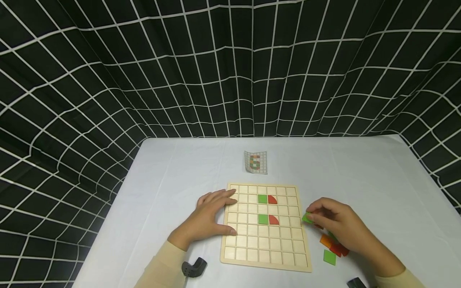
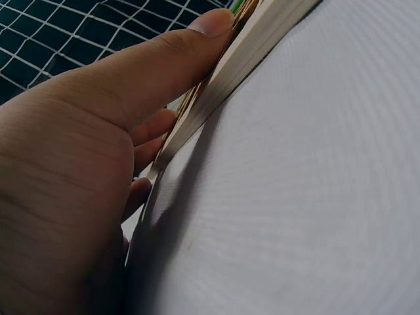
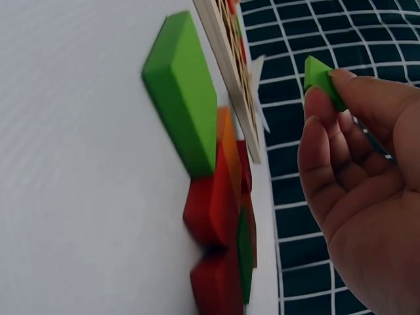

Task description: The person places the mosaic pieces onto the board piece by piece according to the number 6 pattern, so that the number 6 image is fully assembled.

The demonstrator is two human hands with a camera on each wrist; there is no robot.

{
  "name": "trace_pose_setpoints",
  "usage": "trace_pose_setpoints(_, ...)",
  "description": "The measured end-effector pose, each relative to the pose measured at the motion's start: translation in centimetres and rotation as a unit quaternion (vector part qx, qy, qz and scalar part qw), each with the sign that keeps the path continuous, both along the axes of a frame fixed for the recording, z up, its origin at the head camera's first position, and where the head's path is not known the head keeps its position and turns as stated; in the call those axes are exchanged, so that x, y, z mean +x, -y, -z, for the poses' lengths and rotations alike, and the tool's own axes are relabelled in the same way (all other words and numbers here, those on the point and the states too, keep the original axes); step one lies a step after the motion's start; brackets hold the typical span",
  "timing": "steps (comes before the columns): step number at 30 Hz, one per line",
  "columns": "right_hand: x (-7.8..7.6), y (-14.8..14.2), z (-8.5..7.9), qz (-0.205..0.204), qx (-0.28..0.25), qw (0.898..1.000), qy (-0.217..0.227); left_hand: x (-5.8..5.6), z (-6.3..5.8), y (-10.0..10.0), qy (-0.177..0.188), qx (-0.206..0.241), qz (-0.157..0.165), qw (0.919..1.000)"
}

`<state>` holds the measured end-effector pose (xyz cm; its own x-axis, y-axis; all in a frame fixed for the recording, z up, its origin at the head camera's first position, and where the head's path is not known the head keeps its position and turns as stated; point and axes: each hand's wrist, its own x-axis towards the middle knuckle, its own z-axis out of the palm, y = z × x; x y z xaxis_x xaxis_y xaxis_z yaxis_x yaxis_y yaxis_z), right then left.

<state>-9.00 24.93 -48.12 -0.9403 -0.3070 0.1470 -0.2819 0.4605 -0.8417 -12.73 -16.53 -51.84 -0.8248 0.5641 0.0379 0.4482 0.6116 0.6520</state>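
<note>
A light wooden grid board [image 1: 248, 242] lies on the table, holding two green squares [image 1: 263, 219] and two red quarter-circle pieces [image 1: 273, 220] in its cells. My left hand [image 1: 205, 218] rests on the board's left edge, thumb and fingers spread. In the left wrist view the thumb [image 2: 151, 72] lies along the board's side. Just off the board's right edge, my right hand [image 1: 340, 222] pinches a green tile [image 1: 307, 218] between thumb and fingertips. The right wrist view shows this green tile [image 3: 321, 77] held up, clear of the loose pieces.
Loose tiles lie right of the board: a green square [image 1: 329, 257], an orange piece [image 1: 326, 241] and red pieces [image 1: 337, 249]. Behind the board is a paper card [image 1: 256, 162] printed with a coloured grid pattern. A black curved object [image 1: 194, 267] sits by the left wrist.
</note>
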Motion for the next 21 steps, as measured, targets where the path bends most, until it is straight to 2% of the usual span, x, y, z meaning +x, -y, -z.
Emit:
trace_pose_setpoints(5, 0.0, 0.8, -0.1, -0.016, 0.005, 1.0, -0.006, -0.1, 0.0, -0.1, -0.001, -0.001, 0.002, 1.0)
trace_pose_setpoints(12, -0.2, 2.2, -0.1, -0.05, -0.019, 0.999, -0.007, -0.1, 0.1, -0.1, -0.002, -0.004, 0.0, 1.0)
trace_pose_setpoints(21, -0.2, 3.7, 0.1, -0.074, -0.011, 0.997, 0.019, -0.1, 0.0, -0.1, -0.001, 0.002, 0.003, 1.0)
